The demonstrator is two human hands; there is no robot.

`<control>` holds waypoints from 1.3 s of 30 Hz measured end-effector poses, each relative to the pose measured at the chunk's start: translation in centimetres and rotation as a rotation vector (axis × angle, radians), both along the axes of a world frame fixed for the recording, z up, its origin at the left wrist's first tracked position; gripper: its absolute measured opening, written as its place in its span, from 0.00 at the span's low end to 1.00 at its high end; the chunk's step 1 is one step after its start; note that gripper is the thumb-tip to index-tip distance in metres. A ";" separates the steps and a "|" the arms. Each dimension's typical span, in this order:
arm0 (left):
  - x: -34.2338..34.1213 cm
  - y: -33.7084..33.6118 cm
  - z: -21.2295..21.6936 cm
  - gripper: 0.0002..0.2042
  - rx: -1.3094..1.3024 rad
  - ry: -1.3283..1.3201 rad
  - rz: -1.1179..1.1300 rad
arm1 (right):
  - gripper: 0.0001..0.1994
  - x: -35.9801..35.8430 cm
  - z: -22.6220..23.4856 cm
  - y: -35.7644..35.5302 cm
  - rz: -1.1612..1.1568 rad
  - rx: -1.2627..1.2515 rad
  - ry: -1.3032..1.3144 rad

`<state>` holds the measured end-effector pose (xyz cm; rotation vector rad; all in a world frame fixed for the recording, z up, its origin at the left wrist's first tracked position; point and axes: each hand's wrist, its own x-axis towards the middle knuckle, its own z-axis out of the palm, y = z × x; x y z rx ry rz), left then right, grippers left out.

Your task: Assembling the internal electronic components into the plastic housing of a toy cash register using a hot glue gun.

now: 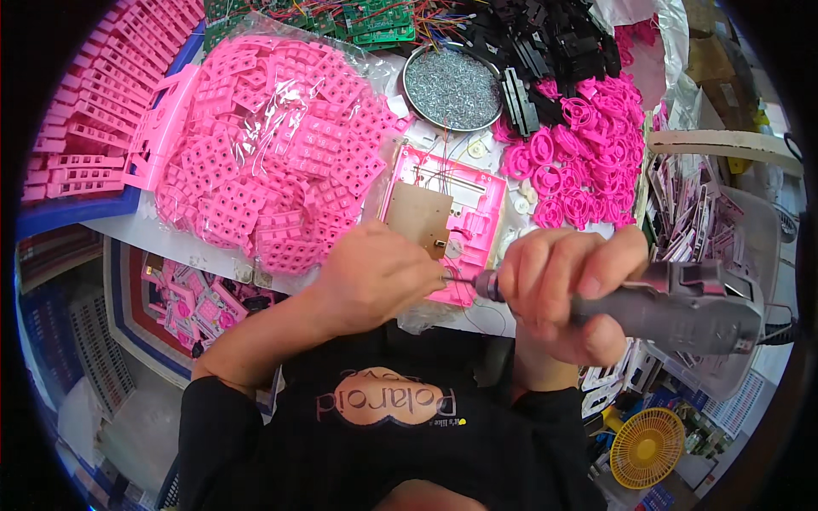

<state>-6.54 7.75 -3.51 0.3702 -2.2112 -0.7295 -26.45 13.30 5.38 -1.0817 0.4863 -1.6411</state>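
Note:
My right hand is wrapped round a grey electric screwdriver, lying nearly level with its bit pointing left. Close to the bit's tip, the fingers of my left hand are closed in a pinch; whatever they hold is hidden. Beneath both hands lies a pink plastic housing with its inside facing up. A brown circuit board sits in it, with thin red and dark wires running over the housing. My left hand covers the lower left part of the housing.
Pink keypad pieces fill a clear bag on the left. Behind the housing stands a round dish of small screws. Black plastic parts and magenta rings heap up at right. Green circuit boards lie at the back.

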 end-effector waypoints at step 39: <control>-0.9 -0.2 0.3 0.06 0.262 -0.202 0.154 | 0.16 0.2 -1.9 -2.1 -0.023 -0.063 0.136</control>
